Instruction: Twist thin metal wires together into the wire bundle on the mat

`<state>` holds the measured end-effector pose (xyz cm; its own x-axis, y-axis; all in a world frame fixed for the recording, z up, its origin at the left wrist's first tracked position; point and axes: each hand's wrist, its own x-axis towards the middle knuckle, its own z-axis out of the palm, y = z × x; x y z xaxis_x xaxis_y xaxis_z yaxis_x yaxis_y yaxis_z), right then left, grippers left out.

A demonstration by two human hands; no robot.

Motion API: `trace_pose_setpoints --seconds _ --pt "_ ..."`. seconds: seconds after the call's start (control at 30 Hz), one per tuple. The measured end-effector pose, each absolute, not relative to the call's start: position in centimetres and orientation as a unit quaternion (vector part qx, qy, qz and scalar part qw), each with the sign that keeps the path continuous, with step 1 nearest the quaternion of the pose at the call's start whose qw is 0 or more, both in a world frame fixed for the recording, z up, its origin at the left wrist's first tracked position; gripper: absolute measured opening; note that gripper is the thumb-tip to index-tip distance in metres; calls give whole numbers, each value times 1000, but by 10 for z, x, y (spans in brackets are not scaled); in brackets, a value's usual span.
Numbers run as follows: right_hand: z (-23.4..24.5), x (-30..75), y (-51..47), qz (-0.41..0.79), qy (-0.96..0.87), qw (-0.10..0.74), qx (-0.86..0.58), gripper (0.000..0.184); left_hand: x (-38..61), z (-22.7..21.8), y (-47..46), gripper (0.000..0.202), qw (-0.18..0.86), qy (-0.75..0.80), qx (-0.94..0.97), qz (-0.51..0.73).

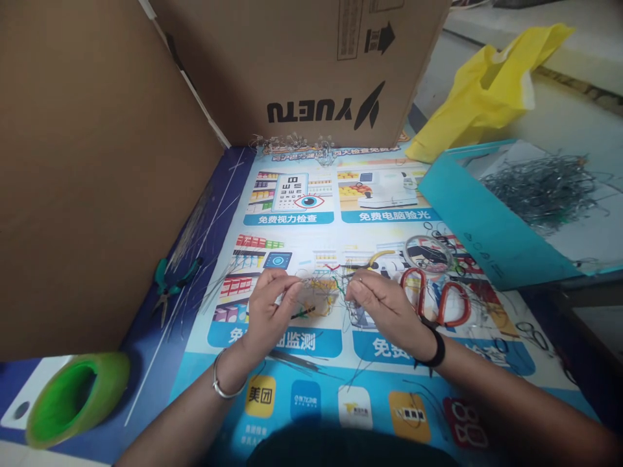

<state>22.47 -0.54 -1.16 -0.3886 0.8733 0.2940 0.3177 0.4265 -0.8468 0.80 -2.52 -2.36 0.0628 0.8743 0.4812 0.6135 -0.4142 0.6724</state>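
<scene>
Over the middle of the printed poster (311, 360), my left hand (272, 299) pinches the left end of a thin wire piece (318, 283). My right hand (377, 295) faces it with thumb and fingers pressed together on the right end of the same wire. Short coloured bits, red, green and yellow, show among the fine wires between the hands. Just right of my right hand lie red-handled scissors (455, 305). Behind it sits a roll of clear tape or wire (428, 253). Exactly how the wires cross at my fingertips is too fine to make out.
A large cardboard box (311, 65) stands behind and left. At right, a teal box (496, 227) holds a tangle of wire (540, 191), below a yellow bag (481, 97). Green-handled pliers (168, 285), long loose wires (195, 227) and a green tape roll (78, 399) lie left.
</scene>
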Motion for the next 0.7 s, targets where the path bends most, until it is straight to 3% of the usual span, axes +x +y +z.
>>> trace_pose_setpoints --seconds 0.23,0.5,0.7 --pt "-12 219 -2 249 -824 352 -368 23 10 -9 -18 11 137 543 718 414" --pt "-7 215 -4 -26 -894 296 -336 24 24 11 -18 10 211 548 661 467" --pt "-10 211 -2 -20 -875 327 -357 24 42 10 -15 10 262 516 646 498"
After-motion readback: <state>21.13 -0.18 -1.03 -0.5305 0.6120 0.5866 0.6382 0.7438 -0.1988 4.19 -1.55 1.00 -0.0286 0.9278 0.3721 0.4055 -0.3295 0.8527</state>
